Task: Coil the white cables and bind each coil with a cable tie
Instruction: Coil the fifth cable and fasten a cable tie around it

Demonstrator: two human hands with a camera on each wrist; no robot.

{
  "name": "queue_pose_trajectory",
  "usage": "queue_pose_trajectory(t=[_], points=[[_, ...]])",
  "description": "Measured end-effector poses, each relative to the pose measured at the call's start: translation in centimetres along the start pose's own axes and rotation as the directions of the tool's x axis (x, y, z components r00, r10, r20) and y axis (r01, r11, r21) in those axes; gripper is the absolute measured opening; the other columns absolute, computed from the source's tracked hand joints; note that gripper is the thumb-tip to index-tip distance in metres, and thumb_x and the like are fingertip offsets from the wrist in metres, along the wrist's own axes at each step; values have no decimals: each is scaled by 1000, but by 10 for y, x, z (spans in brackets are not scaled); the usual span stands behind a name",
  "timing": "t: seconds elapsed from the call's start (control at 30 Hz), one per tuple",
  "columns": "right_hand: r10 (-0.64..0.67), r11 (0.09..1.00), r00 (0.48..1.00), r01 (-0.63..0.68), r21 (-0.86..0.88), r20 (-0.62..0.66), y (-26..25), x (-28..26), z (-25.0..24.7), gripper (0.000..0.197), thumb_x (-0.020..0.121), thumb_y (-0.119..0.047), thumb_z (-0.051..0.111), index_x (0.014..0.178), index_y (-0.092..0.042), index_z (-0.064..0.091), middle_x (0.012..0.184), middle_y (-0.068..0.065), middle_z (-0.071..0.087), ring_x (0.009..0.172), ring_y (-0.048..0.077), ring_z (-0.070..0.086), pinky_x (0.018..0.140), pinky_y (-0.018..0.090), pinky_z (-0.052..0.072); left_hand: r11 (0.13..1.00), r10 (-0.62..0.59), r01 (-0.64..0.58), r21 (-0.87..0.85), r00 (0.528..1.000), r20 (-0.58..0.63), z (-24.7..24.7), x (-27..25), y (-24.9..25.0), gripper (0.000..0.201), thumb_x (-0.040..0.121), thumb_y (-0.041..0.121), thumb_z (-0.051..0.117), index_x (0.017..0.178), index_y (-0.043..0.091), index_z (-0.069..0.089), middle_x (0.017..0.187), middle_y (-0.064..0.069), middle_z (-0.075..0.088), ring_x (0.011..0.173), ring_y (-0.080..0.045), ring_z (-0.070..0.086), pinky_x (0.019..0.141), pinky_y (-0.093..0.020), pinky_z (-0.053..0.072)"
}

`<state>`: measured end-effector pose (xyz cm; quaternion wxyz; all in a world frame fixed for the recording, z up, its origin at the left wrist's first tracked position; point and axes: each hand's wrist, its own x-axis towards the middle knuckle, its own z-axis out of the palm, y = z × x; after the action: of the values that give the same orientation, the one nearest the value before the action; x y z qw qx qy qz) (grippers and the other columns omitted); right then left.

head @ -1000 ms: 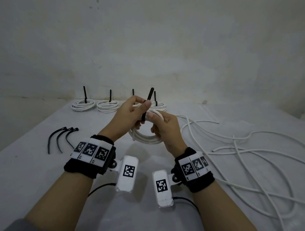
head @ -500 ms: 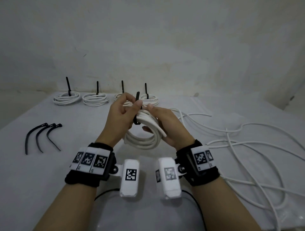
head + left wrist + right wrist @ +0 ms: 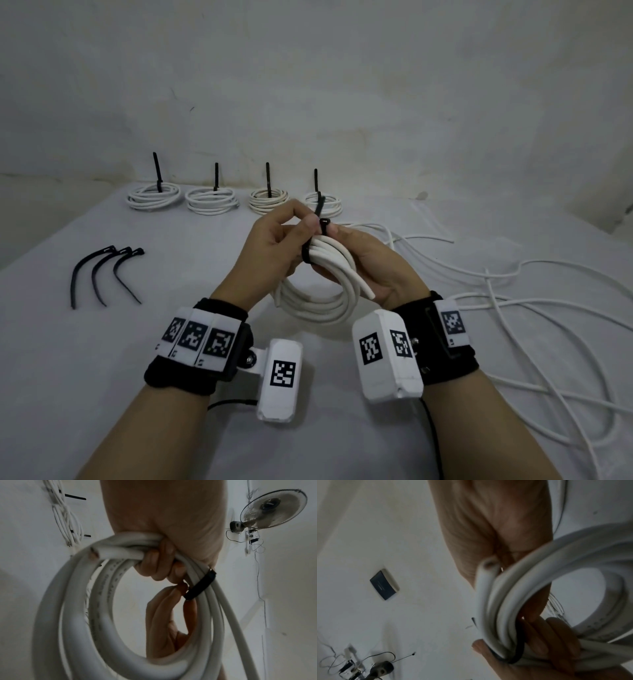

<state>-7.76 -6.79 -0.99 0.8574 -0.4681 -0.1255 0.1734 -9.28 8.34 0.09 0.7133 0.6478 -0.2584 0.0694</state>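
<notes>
1. The person holds one coil of white cable (image 3: 322, 291) upright above the worktop (image 3: 102, 359), between both hands and near the middle of the head view.
2. The left hand (image 3: 274, 246) has its thumb and forefinger closed in a pinch on the tail of a black cable tie (image 3: 320, 222), which is looped around the top of the coil; the tail points up and away.
3. In the left wrist view the tie (image 3: 200, 586) shows as a black band crossing the strands, with fingers (image 3: 161, 566) curled round the bundle just beside it.
4. The right hand (image 3: 373, 263) is closed around the coil from the right; its grip bunches the strands, and one cut cable end (image 3: 368, 294) sticks out toward the wrist.
5. The right wrist view shows the same cut end (image 3: 488, 566) and the band (image 3: 518, 654) under the strands, somewhat blurred.
6. Four finished coils (image 3: 154, 197) lie in a row at the far edge of the worktop, each with a black tie tail standing up.
7. Three spare black cable ties (image 3: 102, 274) lie side by side at the left, well apart from the hands.
8. Loose white cables (image 3: 513, 308) sprawl across the right side; how many cannot be told.
9. Each wrist wears a black band with square markers and a white camera unit.
</notes>
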Motion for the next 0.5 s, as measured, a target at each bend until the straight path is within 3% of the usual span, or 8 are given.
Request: queue_pose_trajectory(t=[0.07,0.13,0.2,0.3,0.37,0.5], points=[[-27,999,999,26,19,34,2,2,-2,54,60,-24,84,100,1,60,82,14,70,70,20,68,63,27,56,999,-27,28,-34,1000,11,1,0,0,18,80,33,63,63,29,59,64,-10,48,44,-12,27,40,-18,21],[-50,997,997,46,68,59,4,3,-3,52,59,-22,87,98,0,60,79,11,69,70,19,68,65,28,56,995,-46,48,-86,998,32,1,-1,1,12,70,37,65,65,26,61,65,-4,55,48,-13,28,41,-19,21],[-92,994,995,90,67,39,4,4,-3,32,72,-20,77,92,-3,60,77,8,66,70,17,65,69,29,56,993,-44,51,-104,997,69,1,-2,-1,19,66,37,63,70,18,63,66,1,62,49,-14,28,42,-21,19],[-156,988,987,155,-21,-49,2,4,-4,10,80,-16,61,85,-10,67,82,9,63,74,19,63,74,31,53,993,-66,74,-97,994,85,1,-2,-3,16,65,36,63,57,22,67,69,-5,66,49,-15,27,43,-24,17],[-204,978,977,201,-51,-64,2,3,-2,15,79,-14,57,79,-14,72,78,7,65,70,18,64,70,30,54,988,-94,102,-113,993,71,-1,-1,-4,17,65,33,65,52,22,65,68,3,69,45,-13,28,41,-19,19],[-278,959,960,277,-61,-26,1,1,3,19,76,-12,56,75,-15,76,69,5,67,63,14,65,62,26,56,989,-101,107,-98,993,61,-3,-1,-4,18,65,34,65,53,21,65,66,2,69,43,-9,32,40,-17,22]])
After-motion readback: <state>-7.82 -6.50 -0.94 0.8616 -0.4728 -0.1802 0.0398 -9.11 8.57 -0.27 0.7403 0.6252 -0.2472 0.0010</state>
